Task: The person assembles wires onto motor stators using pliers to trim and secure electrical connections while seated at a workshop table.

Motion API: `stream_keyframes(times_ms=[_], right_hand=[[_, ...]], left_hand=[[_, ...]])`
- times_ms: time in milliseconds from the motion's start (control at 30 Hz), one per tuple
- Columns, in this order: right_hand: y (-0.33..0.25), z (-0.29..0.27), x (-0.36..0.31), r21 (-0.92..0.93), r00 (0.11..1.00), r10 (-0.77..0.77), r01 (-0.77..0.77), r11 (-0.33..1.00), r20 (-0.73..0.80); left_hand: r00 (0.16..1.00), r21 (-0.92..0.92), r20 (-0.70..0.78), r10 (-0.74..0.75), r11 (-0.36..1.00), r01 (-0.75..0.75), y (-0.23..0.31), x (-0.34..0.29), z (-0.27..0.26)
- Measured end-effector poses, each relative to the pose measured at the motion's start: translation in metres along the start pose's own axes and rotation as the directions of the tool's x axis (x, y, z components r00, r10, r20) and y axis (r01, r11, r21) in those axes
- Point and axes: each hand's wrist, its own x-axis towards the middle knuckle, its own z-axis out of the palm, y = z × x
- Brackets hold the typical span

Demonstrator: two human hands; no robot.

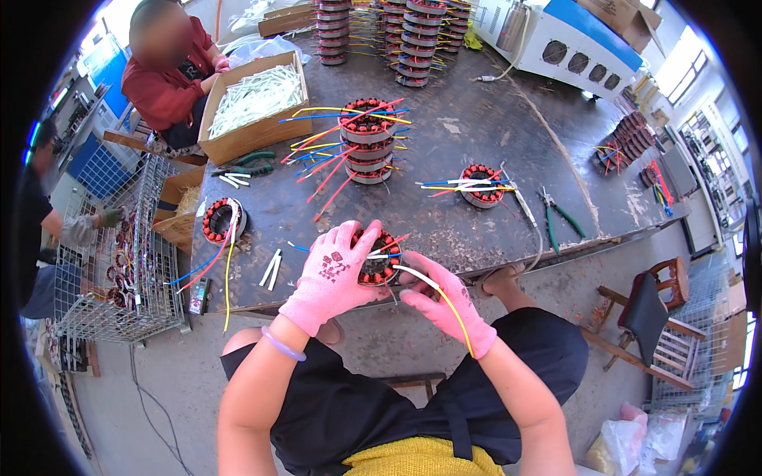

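Observation:
Both my hands wear pink gloves. My left hand (337, 270) is wrapped round the left side of a motor stator (375, 272) with red-and-dark windings, held at the table's near edge. My right hand (446, 305) is at the stator's right rim, fingers bent together; what they pinch is hidden. A white insulating sleeve (418, 278) leaves the stator and crosses the right hand, with a yellow wire (460, 324) coming out of it toward the wrist. Blue and red leads also stick out of the stator. Two loose white sleeves (271, 269) lie left of my left hand.
Beyond my hands stands a stack of stators (369, 147) with wires sticking out. Single stators lie left (225, 220) and right (482, 187), near green-handled pliers (562, 216). A carton of white sleeves (256, 101) is far left, beside a seated person (168, 71). Another person works at a wire cage (119, 278).

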Motion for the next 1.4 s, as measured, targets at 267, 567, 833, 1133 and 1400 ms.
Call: stream_keyframes(times_ms=[267,567,833,1133,1400], right_hand=[[-0.019,0.002,0.019,-0.155,0.962,-0.174,0.143,0.978,-0.210],[-0.053,-0.013,0.066,-0.222,0.981,0.053,-0.011,0.975,0.187],[-0.055,-0.035,0.055,-0.125,0.962,0.173,-0.149,0.981,0.213],[-0.022,-0.008,0.044,-0.438,0.970,-0.209,0.243,0.865,0.126],[-0.013,-0.034,0.028,-0.361,0.992,0.089,-0.052,0.931,0.087]], left_hand=[[0.998,-0.042,-0.017,0.053,0.998,-0.053,-0.005,0.001,0.006],[0.869,-0.053,-0.355,0.343,0.921,-0.386,0.001,0.003,-0.045],[0.874,0.227,-0.283,0.396,0.913,-0.340,-0.014,0.008,-0.034],[0.919,0.082,-0.247,0.306,0.952,-0.295,-0.019,0.004,-0.022],[0.936,0.063,-0.169,0.308,0.951,-0.302,-0.012,-0.002,-0.015]])
